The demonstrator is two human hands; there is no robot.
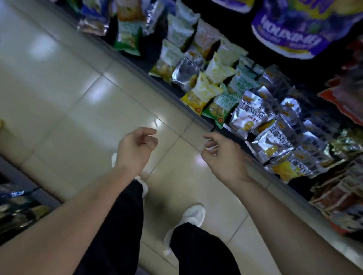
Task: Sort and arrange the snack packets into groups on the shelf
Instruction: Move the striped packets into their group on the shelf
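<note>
Sorting seems partly done: on the shelf (170,94), silver snack packets (252,110) cluster, while green and yellow ones lie mixed. Left hand (136,147) and right hand (221,155) hover beside the shelf, fingers loosely curled, empty.

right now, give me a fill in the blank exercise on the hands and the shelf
1. The left hand and the right hand both hold ____.
2. The silver packets lie on the shelf at the person's ____ side.
3. The big bags above them are mostly ____ in colour.
4. The person's shoes are ____.

Missing words: nothing; right; purple; white
</note>
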